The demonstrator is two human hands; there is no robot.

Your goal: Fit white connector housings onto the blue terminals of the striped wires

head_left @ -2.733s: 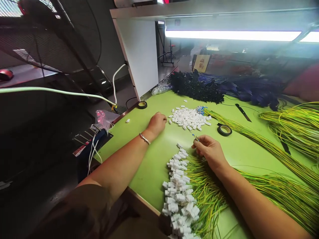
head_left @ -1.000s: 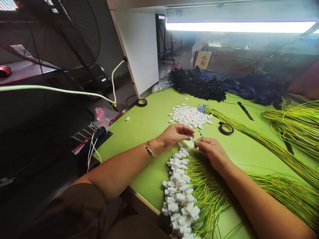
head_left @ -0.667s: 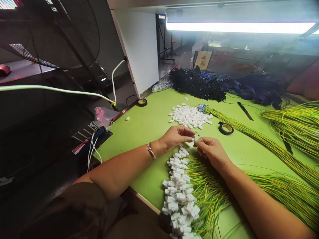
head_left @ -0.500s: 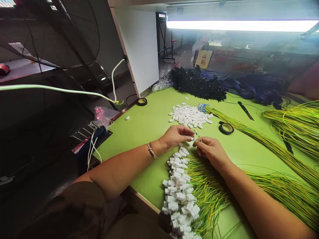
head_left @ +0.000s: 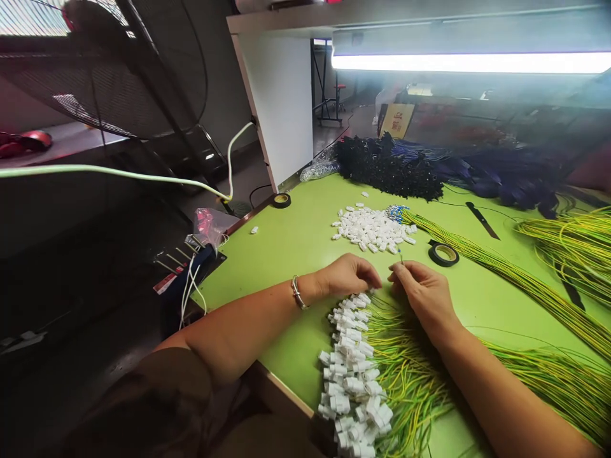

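Note:
My right hand (head_left: pixel 424 294) pinches a thin wire (head_left: pixel 401 256) with a blue terminal on its tip, which points up above the thumb. To its left, my left hand (head_left: pixel 351 276) has its fingers curled down towards the thumb, close over the top of a row of white connectors (head_left: pixel 354 385). A small pale bit shows at its fingertips, too small to name. Yellow-green wires (head_left: pixel 405 366) run rightwards from the connectors, under my right forearm. Beyond both hands lies a pile of loose white connectors (head_left: pixel 372 229), with the blue-tipped end of a yellow-green wire bundle (head_left: pixel 477 259) beside it.
A roll of black tape (head_left: pixel 443 253) lies right of the pile, another tape roll (head_left: pixel 281 200) at the left table edge. Black connectors (head_left: pixel 389 168) with dark wires are heaped at the back. A dark blade-like strip (head_left: pixel 483 221) lies right. A white cable (head_left: pixel 114 177) hangs left.
My left hand has drawn down and away from my right hand, towards the connector row. My right hand still pinches a blue-tipped wire, now upright. The whole view has shifted slightly.

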